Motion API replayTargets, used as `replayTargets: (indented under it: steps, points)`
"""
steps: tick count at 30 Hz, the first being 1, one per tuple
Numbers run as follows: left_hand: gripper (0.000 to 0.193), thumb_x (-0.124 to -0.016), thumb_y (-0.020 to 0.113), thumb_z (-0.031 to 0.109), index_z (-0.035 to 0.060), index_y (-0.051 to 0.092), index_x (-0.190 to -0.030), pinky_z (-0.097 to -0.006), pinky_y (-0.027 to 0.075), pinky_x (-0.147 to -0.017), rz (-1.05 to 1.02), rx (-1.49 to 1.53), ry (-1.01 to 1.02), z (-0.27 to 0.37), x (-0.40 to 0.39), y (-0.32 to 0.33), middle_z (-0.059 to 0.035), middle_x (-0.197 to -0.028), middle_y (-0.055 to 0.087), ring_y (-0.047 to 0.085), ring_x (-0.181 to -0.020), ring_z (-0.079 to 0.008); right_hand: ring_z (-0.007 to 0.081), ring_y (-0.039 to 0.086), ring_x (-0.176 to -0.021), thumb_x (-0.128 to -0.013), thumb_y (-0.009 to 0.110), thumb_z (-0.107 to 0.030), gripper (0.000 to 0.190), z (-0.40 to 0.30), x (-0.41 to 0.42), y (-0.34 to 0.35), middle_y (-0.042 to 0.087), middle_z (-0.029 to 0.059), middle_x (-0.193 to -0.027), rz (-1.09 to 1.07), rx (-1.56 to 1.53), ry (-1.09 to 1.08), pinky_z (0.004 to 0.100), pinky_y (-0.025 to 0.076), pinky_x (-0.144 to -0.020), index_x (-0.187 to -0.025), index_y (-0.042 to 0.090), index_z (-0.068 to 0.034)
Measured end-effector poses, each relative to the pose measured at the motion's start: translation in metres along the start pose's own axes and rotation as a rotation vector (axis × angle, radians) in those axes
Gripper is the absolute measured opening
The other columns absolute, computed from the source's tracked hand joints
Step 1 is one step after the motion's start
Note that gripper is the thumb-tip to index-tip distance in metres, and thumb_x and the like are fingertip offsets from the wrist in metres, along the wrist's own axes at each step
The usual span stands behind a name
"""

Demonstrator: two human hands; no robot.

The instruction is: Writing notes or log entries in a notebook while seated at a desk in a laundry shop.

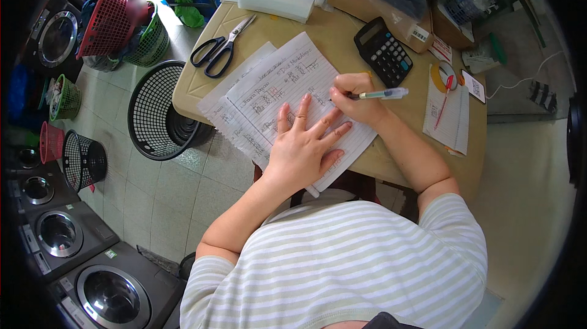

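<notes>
My left hand (305, 145) lies flat with fingers spread on a lined paper sheet (257, 85) that bears handwriting. Gripped in my right hand (355, 100) is a clear-barrelled pen (383, 94), its tip at the sheet just above my left fingers. Another written sheet with a torn edge (215, 111) shows from beneath on the left. A black desk calculator (384, 52) is beyond my right hand. Scissors with dark handles (223, 49) rest, blades apart, near the table's left corner.
On the tan table (192, 95) stand a plastic-wrapped white bundle (275, 3) and a cardboard box (351, 1). A red pen (444, 102) and tape roll (442, 75) lie right. A black laundry basket (156, 109) stands left on the floor; front-loading machines (112, 294) line the left.
</notes>
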State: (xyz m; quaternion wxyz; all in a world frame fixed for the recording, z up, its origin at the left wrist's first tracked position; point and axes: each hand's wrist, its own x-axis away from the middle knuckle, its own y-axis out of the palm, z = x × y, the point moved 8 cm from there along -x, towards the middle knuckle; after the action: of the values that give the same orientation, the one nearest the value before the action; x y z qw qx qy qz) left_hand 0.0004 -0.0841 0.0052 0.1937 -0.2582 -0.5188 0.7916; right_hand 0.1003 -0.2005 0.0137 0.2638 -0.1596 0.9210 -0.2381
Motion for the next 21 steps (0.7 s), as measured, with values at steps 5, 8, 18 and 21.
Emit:
replayTargets:
  steps: [5,8,18,21]
  points:
    - [0.048,-0.098,0.058,0.048,0.0370,0.057,-0.144,-0.0674,0.014,-0.118,0.020,0.025,0.006,0.000,0.000,-0.001,0.0033,-0.158,0.047,0.032,-0.149,-0.0438,0.0045,0.041,-0.060,-0.091,0.063,0.004,0.028,0.035,-0.002,-0.011,0.049,-0.0033,-0.067,0.136,-0.363,0.150,0.0241,0.031,-0.051,-0.072,0.046,-0.008]
    - [0.049,-0.099,0.055,0.048,0.0345,0.055,-0.147,-0.0708,0.014,-0.118,-0.003,0.028,0.005,-0.001,0.001,0.001,0.0018,-0.159,0.044,0.031,-0.150,-0.0449,0.0023,0.044,-0.063,-0.094,0.068,-0.001,0.026,0.036,-0.007,0.000,0.048,-0.0040,-0.067,0.090,-0.412,0.432,0.0204,0.034,-0.054,-0.077,0.049,-0.009]
    - [0.050,-0.099,0.055,0.049,0.0341,0.055,-0.147,-0.0709,0.014,-0.118,0.001,0.032,0.005,-0.001,0.001,0.001,0.0007,-0.159,0.045,0.031,-0.149,-0.0454,0.0053,0.042,-0.058,-0.088,0.072,0.002,0.035,0.021,-0.010,-0.001,0.053,0.0000,-0.063,0.010,-0.117,0.077,0.0257,0.035,-0.051,-0.065,0.046,-0.004]
    - [0.049,-0.099,0.055,0.049,0.0342,0.055,-0.147,-0.0708,0.014,-0.118,-0.010,0.031,0.011,-0.001,0.001,0.002,0.0006,-0.159,0.044,0.031,-0.149,-0.0456,0.0070,0.041,-0.056,-0.087,0.070,0.002,0.035,0.013,-0.013,-0.001,0.051,0.0017,-0.061,0.010,-0.056,0.063,0.0277,0.033,-0.050,-0.064,0.045,-0.003]
